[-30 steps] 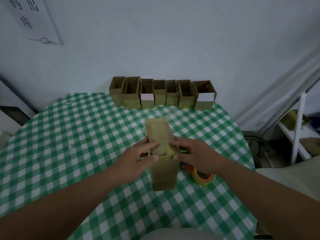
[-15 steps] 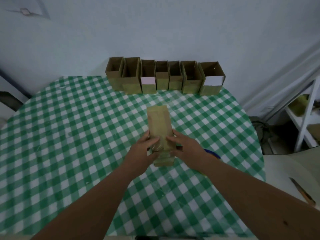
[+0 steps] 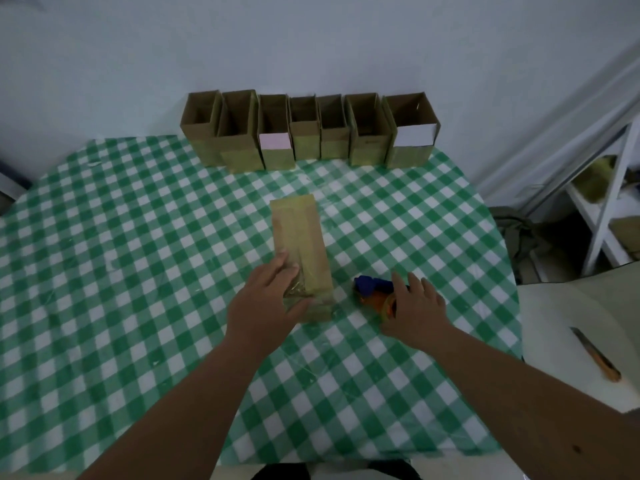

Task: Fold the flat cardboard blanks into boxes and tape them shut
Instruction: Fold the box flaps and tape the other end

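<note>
A brown cardboard box (image 3: 299,237) lies on its side in the middle of the green checked table (image 3: 121,254), its long axis pointing away from me. My left hand (image 3: 266,306) rests on its near end, fingers spread over the top and thumb against the near face. To the right lies a tape dispenser (image 3: 372,291), blue and orange. My right hand (image 3: 414,310) is over its near side with fingers extended, touching it; most of the roll is hidden under that hand.
Several open-topped folded boxes (image 3: 308,129) stand in a row at the table's far edge against the wall. A utility knife (image 3: 595,355) lies on a pale surface at the right. A white shelf frame (image 3: 609,199) stands beyond the table's right side.
My right hand has left the box and moved right onto the tape dispenser. The left hand stays on the box, which now lies flat on the table.
</note>
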